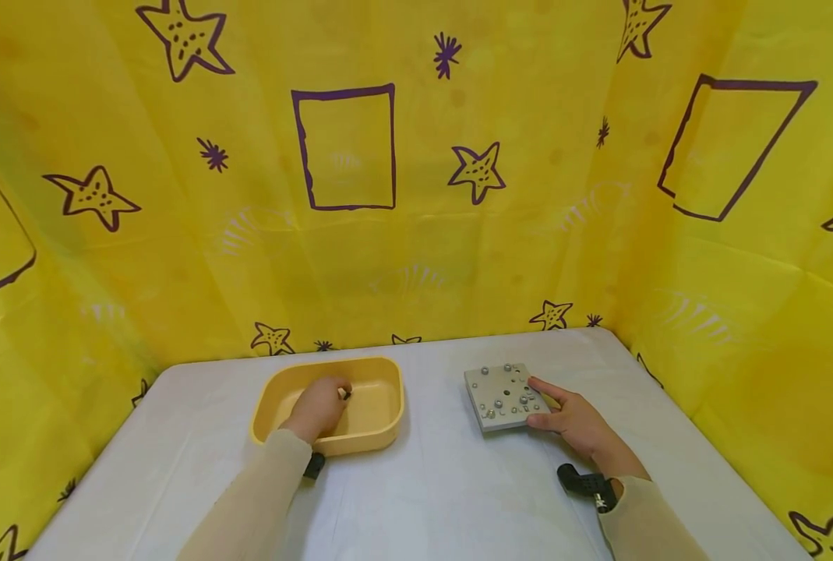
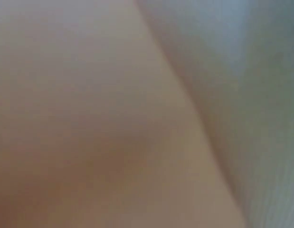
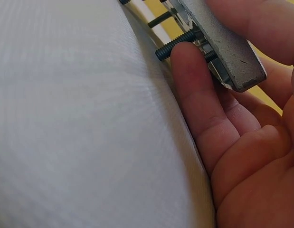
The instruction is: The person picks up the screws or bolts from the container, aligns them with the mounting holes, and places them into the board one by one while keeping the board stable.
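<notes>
My right hand (image 1: 576, 419) holds the right edge of a grey metal plate (image 1: 503, 399), thumb along the near side. Bolt heads and holes dot the plate's upper face. Seen from the right wrist, dark threaded bolts (image 3: 175, 45) stick out of its underside, and a fingertip (image 3: 189, 59) lies against one of them over the white cloth. My left hand (image 1: 323, 405) reaches down inside a yellow plastic bin (image 1: 381, 405), its fingers curled and pinching a small dark part (image 1: 345, 394) whose kind is too small to make out. Only blurred skin and sleeve fill the left wrist view.
A white cloth (image 1: 416, 506) covers the table under the bin and the plate. Yellow curtains (image 1: 416, 249) with starfish drawings close in the back and both sides. A black wrist camera (image 1: 584, 481) sits at the right sleeve, another (image 1: 314, 466) by the left one.
</notes>
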Available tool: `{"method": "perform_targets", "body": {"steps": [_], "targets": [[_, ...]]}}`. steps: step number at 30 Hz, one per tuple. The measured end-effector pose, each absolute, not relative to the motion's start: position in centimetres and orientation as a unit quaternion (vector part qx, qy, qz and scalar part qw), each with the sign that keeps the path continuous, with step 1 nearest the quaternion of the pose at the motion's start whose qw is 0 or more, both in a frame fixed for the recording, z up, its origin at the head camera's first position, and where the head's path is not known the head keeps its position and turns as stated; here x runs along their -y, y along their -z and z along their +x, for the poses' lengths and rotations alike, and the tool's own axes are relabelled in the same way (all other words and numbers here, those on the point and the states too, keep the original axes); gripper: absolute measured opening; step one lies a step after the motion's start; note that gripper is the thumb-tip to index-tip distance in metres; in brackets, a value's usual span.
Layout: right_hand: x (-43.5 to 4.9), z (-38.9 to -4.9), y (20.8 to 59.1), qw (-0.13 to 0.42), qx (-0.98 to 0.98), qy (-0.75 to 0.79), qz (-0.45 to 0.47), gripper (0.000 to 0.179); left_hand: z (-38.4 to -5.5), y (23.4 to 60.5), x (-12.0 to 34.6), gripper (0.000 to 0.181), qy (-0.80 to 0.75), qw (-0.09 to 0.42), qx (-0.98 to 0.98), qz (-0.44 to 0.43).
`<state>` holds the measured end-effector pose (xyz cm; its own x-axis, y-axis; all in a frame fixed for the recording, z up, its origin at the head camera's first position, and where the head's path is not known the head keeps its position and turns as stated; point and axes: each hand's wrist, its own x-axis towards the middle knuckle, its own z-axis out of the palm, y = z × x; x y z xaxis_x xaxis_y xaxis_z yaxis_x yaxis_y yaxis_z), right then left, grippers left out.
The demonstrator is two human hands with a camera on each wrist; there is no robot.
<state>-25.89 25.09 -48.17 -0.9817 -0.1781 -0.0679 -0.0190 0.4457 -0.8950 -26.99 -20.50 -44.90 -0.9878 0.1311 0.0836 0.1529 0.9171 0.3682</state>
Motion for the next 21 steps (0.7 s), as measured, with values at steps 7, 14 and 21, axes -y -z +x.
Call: {"method": "perform_targets", "body": {"steps": [7,14,21], "targets": [[-25.0,-25.7,48.0,0.073,-0.85,0.519,-0.062,0.088,-26.6,44.6,20.3,0.027,0.157,0.016,0.985,-0.064],[-24.9,-25.8,48.1,0.072,-0.847,0.523,-0.066,0.087,-26.3,43.7,21.0,0.012,0.283,0.014,0.959,0.006],[-25.1,-25.9,48.1,0.079,-0.844,0.526,-0.06,0.091,-25.7,41.4,20.3,0.024,0.508,-0.009,0.858,0.074]]}}
